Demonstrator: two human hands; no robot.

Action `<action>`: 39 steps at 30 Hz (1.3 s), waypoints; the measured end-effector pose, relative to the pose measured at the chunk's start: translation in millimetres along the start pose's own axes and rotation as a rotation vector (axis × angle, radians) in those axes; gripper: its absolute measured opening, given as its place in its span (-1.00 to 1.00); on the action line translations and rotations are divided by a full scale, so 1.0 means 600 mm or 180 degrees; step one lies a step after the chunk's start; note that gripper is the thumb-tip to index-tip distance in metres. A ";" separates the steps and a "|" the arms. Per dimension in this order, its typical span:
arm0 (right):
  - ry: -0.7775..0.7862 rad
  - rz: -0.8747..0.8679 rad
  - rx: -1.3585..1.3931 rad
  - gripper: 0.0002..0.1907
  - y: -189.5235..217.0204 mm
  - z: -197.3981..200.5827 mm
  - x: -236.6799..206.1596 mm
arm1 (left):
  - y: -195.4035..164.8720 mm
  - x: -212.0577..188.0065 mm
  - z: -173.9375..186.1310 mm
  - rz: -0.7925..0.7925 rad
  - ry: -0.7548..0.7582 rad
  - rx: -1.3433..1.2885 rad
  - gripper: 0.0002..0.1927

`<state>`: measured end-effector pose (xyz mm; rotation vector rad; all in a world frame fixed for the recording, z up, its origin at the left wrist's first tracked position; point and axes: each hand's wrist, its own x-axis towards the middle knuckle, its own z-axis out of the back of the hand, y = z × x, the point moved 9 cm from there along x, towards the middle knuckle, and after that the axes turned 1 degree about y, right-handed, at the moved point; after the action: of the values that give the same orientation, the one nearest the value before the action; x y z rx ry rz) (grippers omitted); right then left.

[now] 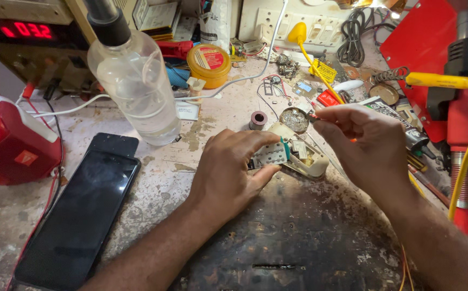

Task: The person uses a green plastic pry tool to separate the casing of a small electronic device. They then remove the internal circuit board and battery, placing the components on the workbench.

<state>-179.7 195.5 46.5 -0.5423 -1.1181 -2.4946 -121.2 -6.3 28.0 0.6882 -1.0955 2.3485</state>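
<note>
Cluttered workbench [153, 178], hands on opened charger [293, 153]

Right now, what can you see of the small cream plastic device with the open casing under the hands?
The small cream plastic device lies opened on the worn, stained workbench, its rounded shell tilted up at the far end. Inside, a pale circuit board with a green edge and small components is exposed. The left hand grips its near end, thumb below and fingers on top. The right hand holds a thin orange-handled tool just above its far end; whether the tip touches it is unclear. A round metal tin sits right behind it.
</note>
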 end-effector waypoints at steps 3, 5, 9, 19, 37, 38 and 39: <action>0.0683 -0.0596 -0.0538 -0.81 -0.043 -0.028 0.010 | -0.002 0.002 -0.002 -0.0005 -0.0012 -0.0024 -0.55; 0.0668 0.0297 -0.0714 -0.81 -0.003 -0.035 0.010 | 0.000 0.002 -0.004 0.0049 0.0031 -0.0015 -0.55; 0.0258 0.1171 -0.0667 -0.78 0.056 -0.027 -0.017 | -0.002 0.001 -0.003 -0.0021 -0.0041 -0.0005 -0.53; 0.0225 0.0559 -0.0463 -0.83 0.066 -0.065 -0.037 | 0.000 -0.005 -0.013 0.0212 0.0072 0.0244 -0.31; -0.0104 0.2338 -0.1104 -0.83 0.143 -0.069 -0.083 | 0.022 -0.005 -0.012 0.0675 0.0289 -0.0413 -0.45; -0.0086 0.2367 -0.1124 -0.81 0.145 -0.069 -0.086 | 0.027 -0.008 -0.015 0.0807 0.0361 -0.0465 -0.46; -0.0067 0.2401 -0.1142 -0.79 0.147 -0.070 -0.088 | 0.024 -0.008 -0.011 0.0738 0.0298 -0.0484 -0.43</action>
<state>-101.5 116.3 50.9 -0.8902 -0.3443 -1.9998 -127.5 -10.3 13.2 0.4110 -1.3576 2.4266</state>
